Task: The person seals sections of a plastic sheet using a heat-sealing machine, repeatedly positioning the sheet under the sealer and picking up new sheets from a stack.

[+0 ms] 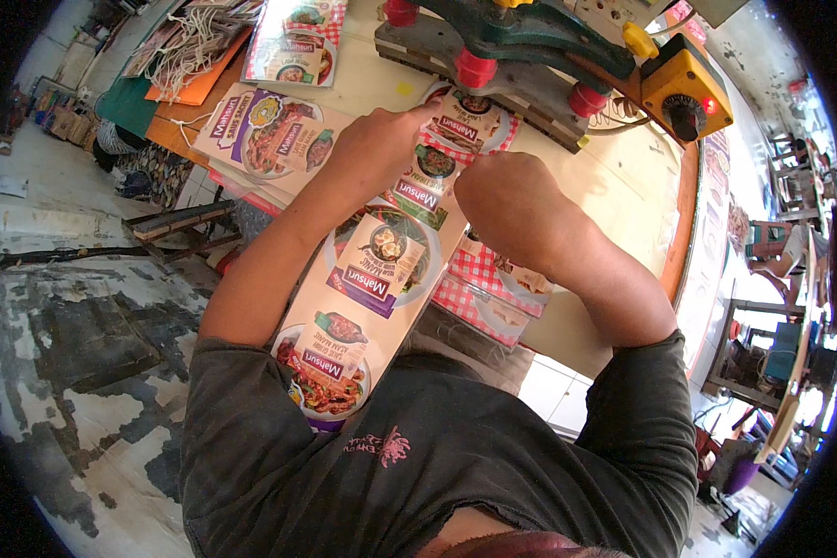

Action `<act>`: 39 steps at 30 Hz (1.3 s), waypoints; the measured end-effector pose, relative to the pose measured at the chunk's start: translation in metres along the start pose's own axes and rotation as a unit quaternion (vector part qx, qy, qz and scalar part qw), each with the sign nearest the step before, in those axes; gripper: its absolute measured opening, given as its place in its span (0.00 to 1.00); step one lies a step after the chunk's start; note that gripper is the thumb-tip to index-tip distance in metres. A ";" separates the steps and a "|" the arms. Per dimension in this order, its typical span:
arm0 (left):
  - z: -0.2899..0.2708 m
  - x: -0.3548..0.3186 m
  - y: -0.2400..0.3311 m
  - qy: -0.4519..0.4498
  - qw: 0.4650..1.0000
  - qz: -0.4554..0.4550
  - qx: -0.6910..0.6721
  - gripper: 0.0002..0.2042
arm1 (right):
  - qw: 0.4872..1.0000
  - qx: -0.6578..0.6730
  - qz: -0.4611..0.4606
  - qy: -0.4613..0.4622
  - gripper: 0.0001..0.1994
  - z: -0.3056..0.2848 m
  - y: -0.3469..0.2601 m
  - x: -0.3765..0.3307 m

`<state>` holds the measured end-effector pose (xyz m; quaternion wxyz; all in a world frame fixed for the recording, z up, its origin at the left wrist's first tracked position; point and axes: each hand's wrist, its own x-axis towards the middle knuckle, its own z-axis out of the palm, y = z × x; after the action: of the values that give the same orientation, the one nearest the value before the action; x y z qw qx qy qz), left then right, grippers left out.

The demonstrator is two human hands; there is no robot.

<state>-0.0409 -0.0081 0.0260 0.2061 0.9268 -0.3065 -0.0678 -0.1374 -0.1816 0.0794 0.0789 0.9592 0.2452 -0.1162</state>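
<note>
A long printed strip (395,265) with food pictures runs from under the edge of a machine down to my lap. My left hand (386,139) is closed at the strip's left edge near its far end, with the index finger and thumb pinched together. Across from it, my right hand (510,193) is curled into a fist at the right edge, and its fingertips are hidden. Just beyond both hands stands a green and grey press-like machine (530,51) with red round parts. The strip's far end shows a red checked pattern close to the machine's bar.
Left of my left arm lies a stack of printed cards (270,139), with another printed sheet (293,46) behind it. Red checked prints (484,298) sit under my right forearm. A yellow control box (686,88) with a black dial stands at right. Corded bags (195,56) pile at far left.
</note>
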 end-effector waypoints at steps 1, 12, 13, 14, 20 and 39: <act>-0.001 0.000 0.001 -0.005 1.000 -0.004 0.002 0.27 | 1.000 -0.005 0.002 0.000 0.03 0.000 -0.001 0.000; 0.007 0.001 -0.008 0.023 1.000 0.013 0.008 0.26 | 1.000 -0.010 -0.002 -0.006 0.03 0.000 -0.002 0.000; 0.008 0.002 -0.009 0.022 1.000 0.015 0.005 0.27 | 1.000 -0.010 0.000 -0.009 0.04 0.000 -0.001 0.000; 0.008 0.003 -0.009 0.020 1.000 0.016 0.002 0.28 | 1.000 -0.010 0.002 -0.012 0.04 0.000 -0.001 0.000; 0.010 0.003 -0.010 0.025 0.999 0.014 0.015 0.32 | 1.000 -0.009 0.002 0.003 0.04 0.004 -0.001 0.001; 0.010 0.003 -0.008 0.021 0.999 0.015 0.019 0.25 | 1.000 -0.008 0.001 -0.018 0.04 0.001 -0.002 0.001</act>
<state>-0.0371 -0.0075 0.0139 0.1959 0.9269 -0.3177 -0.0395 -0.1372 -0.1798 0.0780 0.0915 0.9566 0.2434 -0.1312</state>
